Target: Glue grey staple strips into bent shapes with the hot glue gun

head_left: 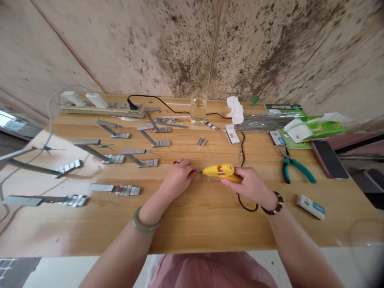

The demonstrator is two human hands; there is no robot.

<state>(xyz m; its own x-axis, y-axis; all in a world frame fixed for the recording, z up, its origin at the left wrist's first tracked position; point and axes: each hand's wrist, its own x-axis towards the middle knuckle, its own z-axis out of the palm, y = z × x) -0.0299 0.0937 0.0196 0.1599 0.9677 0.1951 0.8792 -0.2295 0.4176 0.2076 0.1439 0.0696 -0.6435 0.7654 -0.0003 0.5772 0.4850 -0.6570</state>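
My right hand (247,184) is wrapped round the handle of a yellow glue gun (220,171), its nozzle pointing left. Close to the nozzle tip, my left hand (180,176) is closed in a pinch at the middle of the wooden table (192,224). What lies between its fingertips is too small to make out. A black cord (243,148) curls behind and below the gun. Beyond the hands are a few small grey strips (202,141). Folded grey strip pieces (148,163) lie to the left, some with thin wire-like parts on them.
A glass of pale liquid (198,110), a power strip (111,109) and crumpled tissue (235,110) stand along the back. Rightward are a wire bundle (267,121), green-handled pliers (297,168), a phone (330,159), a tissue pack (318,127) and a small box (311,207).
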